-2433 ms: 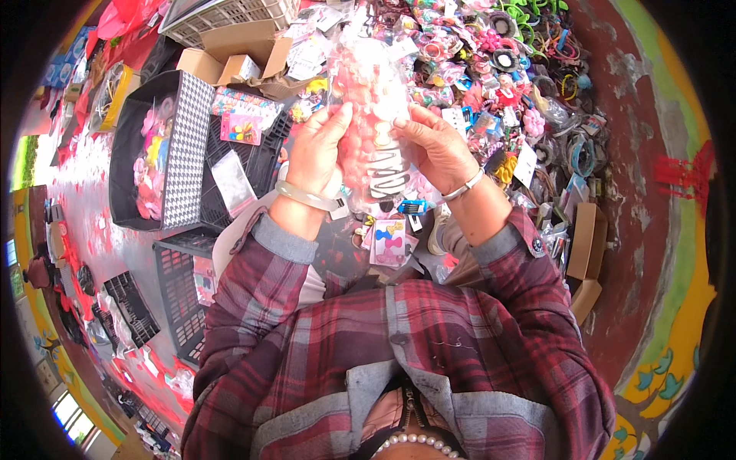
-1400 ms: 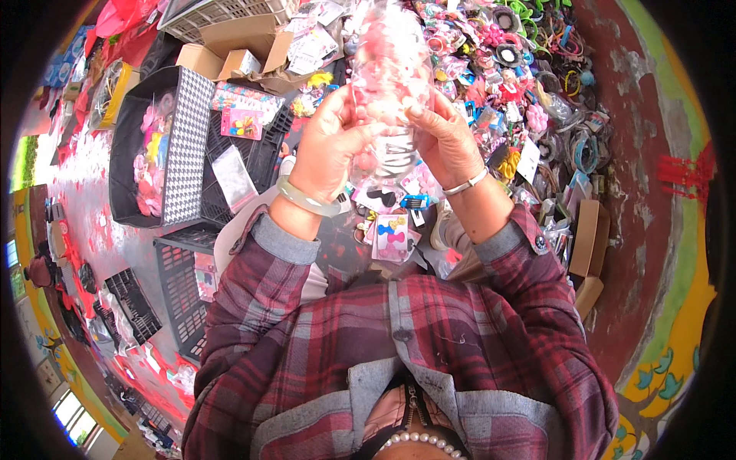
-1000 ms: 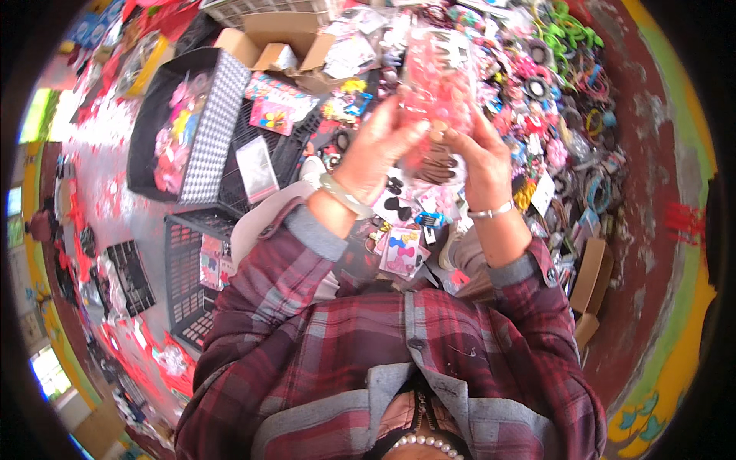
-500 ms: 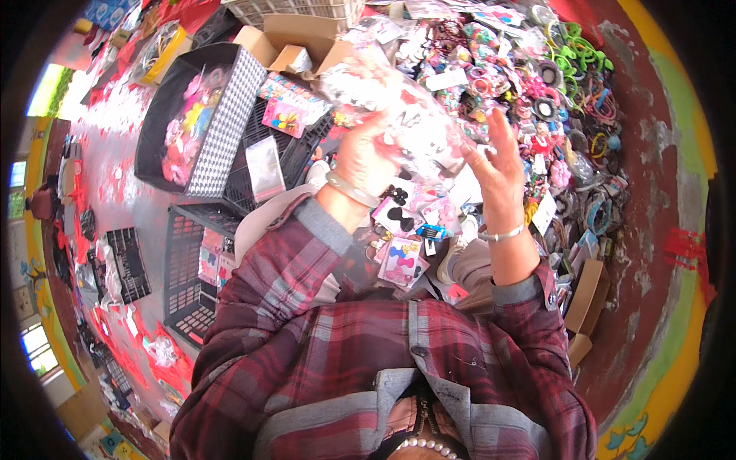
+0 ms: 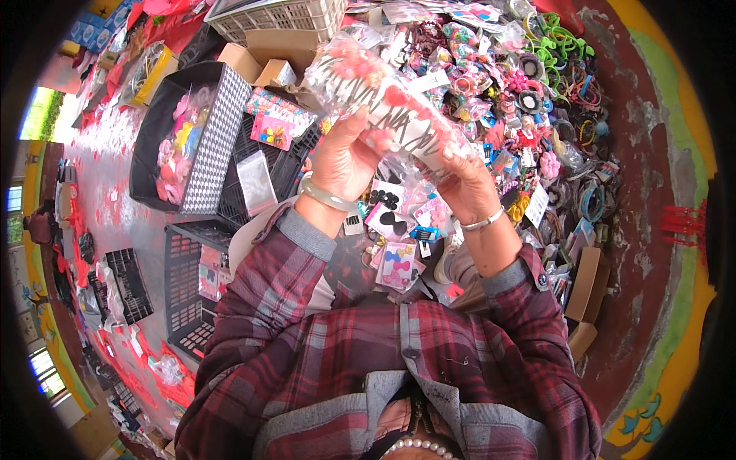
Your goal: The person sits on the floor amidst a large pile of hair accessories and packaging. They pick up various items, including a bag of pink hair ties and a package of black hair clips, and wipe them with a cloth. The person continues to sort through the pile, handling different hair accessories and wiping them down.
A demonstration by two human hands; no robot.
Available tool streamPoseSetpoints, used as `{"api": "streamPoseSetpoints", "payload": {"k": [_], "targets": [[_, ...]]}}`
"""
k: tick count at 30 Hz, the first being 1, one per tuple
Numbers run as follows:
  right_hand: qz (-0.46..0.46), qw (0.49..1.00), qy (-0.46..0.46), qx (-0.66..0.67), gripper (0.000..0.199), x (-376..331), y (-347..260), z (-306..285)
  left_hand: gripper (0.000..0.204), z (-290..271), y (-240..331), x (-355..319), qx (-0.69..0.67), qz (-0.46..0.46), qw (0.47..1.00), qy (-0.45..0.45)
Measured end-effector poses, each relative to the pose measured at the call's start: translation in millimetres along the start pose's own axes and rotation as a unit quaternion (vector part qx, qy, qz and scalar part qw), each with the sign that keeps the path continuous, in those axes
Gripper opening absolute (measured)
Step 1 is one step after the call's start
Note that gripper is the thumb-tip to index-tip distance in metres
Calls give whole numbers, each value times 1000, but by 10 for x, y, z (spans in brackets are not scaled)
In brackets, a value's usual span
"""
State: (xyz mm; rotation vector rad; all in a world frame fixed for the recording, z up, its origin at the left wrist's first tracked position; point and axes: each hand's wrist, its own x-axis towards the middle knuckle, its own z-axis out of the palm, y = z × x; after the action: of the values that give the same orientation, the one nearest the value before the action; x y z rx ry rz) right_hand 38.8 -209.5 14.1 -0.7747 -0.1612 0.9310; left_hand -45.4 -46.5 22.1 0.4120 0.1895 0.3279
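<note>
A clear plastic packet [image 5: 404, 110] of pink and white pieces with dark, tooth-like strokes along it is held up at a slant between my hands. My left hand [image 5: 346, 162] is closed on its lower left edge, thumb up against the plastic. At the packet's lower right end, my right hand [image 5: 466, 184] grips it with bent fingers. Beneath lie carded hair bows [image 5: 396, 264], black hair clips [image 5: 389, 201] and a blue packet [image 5: 424, 233], close to my shoes. Fingers behind the packet are partly hidden.
A large pile of hair ties and trinkets [image 5: 529, 100] spreads ahead and right. On the left stand a houndstooth-sided box [image 5: 220, 149] holding colourful bagged pieces and a dark plastic crate [image 5: 184, 287]. An open cardboard box [image 5: 285, 44] and a pale basket [image 5: 326, 17] are at the far side.
My right hand, apart from the packet with fingers raised before, has come in left and down and now grips its right end. The packet is turned so its contents show more clearly.
</note>
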Motion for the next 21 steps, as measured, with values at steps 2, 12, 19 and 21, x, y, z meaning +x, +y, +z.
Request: {"api": "streamPoseSetpoints", "payload": {"k": [2, 12, 19, 21], "targets": [[-5, 1000, 15, 0, 44, 20, 13, -8, 28, -51, -6, 42, 10, -8, 1000, 5], [-8, 1000, 28, 1, 45, 58, 73, 12, 16, -193, -5, 49, 13, -13, 1000, 24], [-3, 999, 37, 8, 34, 41, 140, 18, 11, -132, 65, 2, 59, 29, 996, 54], [18, 975, -188, 113, 46, 187, 185, -520, 11, 16, 291, -56, 85, 92, 992, 24]]}}
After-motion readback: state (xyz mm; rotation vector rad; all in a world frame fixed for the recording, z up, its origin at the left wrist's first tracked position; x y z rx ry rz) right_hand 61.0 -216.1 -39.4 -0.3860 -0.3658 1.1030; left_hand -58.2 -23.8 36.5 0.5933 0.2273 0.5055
